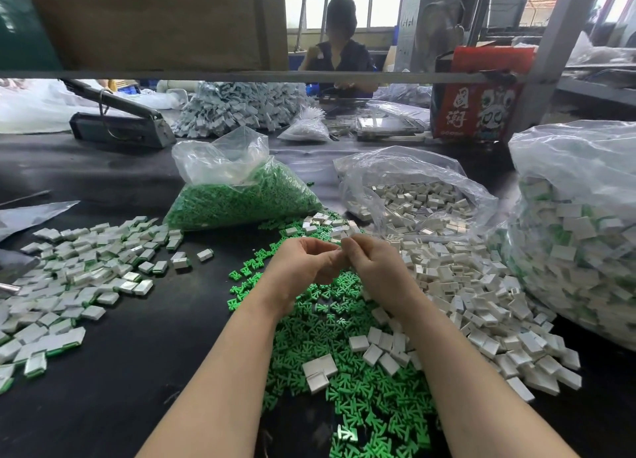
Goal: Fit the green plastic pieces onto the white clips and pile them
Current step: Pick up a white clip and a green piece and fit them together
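Note:
My left hand (pixel 304 266) and my right hand (pixel 373 264) meet above the black table, fingers curled and fingertips together around a small white clip (pixel 341 243) that is mostly hidden between them. Under my wrists lies a heap of loose green plastic pieces (pixel 347 364). Loose white clips (pixel 481 306) spread to the right of it. A pile of fitted clips with green edges (pixel 69 278) lies at the left.
An open bag of green pieces (pixel 241 199) and an open bag of white clips (pixel 420 202) stand behind my hands. A large bag of fitted clips (pixel 578 237) fills the right. A heat sealer (pixel 120 123) sits far left; a person sits across the table.

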A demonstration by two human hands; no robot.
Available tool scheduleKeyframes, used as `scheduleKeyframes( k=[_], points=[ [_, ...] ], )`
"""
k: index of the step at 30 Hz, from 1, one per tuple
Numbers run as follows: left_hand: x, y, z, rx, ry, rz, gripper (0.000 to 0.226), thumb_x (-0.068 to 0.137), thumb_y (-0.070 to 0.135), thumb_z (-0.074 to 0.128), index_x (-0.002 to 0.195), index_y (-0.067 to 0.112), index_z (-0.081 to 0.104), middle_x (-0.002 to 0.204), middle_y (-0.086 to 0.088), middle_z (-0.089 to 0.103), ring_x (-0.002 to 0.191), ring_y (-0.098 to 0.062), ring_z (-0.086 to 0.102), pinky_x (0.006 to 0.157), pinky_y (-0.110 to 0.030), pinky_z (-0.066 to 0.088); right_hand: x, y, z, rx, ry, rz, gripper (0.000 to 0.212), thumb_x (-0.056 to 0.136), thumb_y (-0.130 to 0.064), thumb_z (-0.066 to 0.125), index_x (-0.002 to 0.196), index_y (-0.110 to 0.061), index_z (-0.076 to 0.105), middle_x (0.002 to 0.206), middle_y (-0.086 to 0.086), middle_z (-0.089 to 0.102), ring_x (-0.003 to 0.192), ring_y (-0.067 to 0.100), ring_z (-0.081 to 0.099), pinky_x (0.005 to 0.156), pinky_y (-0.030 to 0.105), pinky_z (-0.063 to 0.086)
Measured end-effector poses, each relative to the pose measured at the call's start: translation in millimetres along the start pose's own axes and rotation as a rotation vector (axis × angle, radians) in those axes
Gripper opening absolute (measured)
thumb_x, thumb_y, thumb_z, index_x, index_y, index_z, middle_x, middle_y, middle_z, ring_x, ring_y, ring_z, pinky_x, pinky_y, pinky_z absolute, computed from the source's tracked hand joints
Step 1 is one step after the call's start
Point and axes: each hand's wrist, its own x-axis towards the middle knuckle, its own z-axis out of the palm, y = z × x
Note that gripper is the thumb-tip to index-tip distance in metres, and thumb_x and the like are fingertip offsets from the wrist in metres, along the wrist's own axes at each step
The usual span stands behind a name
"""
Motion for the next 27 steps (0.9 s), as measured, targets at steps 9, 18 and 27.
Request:
scheduleKeyframes(
  k=[9,18,27],
  points=[
    [3,2,-9,-0.049,0.016,0.038,0.022,0.06,0.027,0.082,0.078,0.014,0.077,0.076,-0.005,0.074,0.069,-0.013,0.07,0.063,-0.021,0.055,3,2,0,0.14,0.011,0.002,0.036,0.104,-0.018,0.038,0.069,-0.016,0.044,0.064,0.002,0.042,0.063,0.019,0.038,0.063,0.046,0.033],
    [3,2,-13,-0.074,0.016,0.05,0.024,0.064,0.027,0.08,0.083,0.012,0.078,0.075,-0.005,0.073,0.066,-0.012,0.066,0.062,-0.02,0.054,3,0,-7,0.21,-0.072,-0.069,0.038,0.103,-0.013,0.044,0.065,-0.013,0.048,0.055,-0.007,0.04,0.05,0.007,0.033,0.051,0.023,0.027],
    [3,2,-12,-0.063,-0.03,0.039,0.003,0.085,0.014,0.073,0.084,0.012,0.075,0.07,-0.001,0.065,0.058,-0.008,0.056,0.056,-0.019,0.05,1,-2,-7,0.264,-0.143,-0.031,0.04,0.103,-0.013,0.043,0.063,-0.012,0.043,0.052,-0.008,0.037,0.049,0.009,0.03,0.051,0.023,0.026]
  ],
)
